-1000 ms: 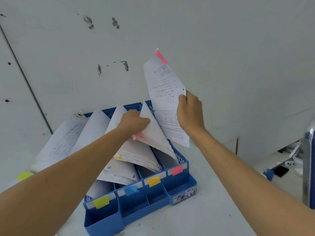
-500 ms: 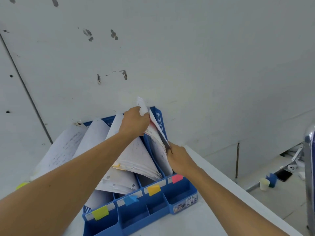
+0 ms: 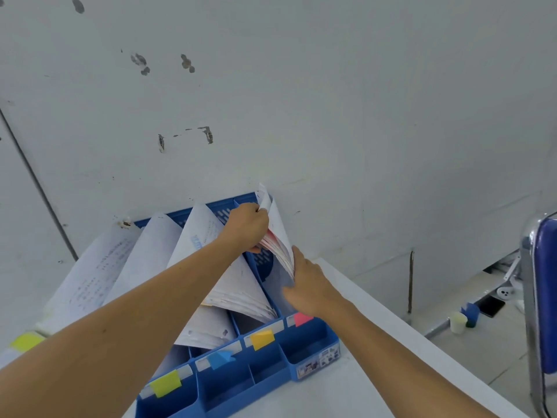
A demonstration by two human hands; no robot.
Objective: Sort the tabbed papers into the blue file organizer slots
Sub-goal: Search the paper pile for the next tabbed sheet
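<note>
Tabbed papers [image 3: 278, 236] stand as a fanned stack in the rightmost slot of the blue file organizer [image 3: 304, 345], the slot marked by a pink tab [image 3: 302, 318]. The organizer sits at the far edge of the table [image 3: 346, 396], against the wall [image 3: 331, 116]. Left hand [image 3: 247, 227]: fingers curled round the stack's upper edge, gripping it. Right hand [image 3: 310, 288]: index finger straight along the outermost sheet, thumb spread, pressing the stack's lower edge and grasping nothing.

Scuffed white wall [image 3: 331, 101], white table [image 3: 376, 342], blue chair [image 3: 545, 297].
</note>
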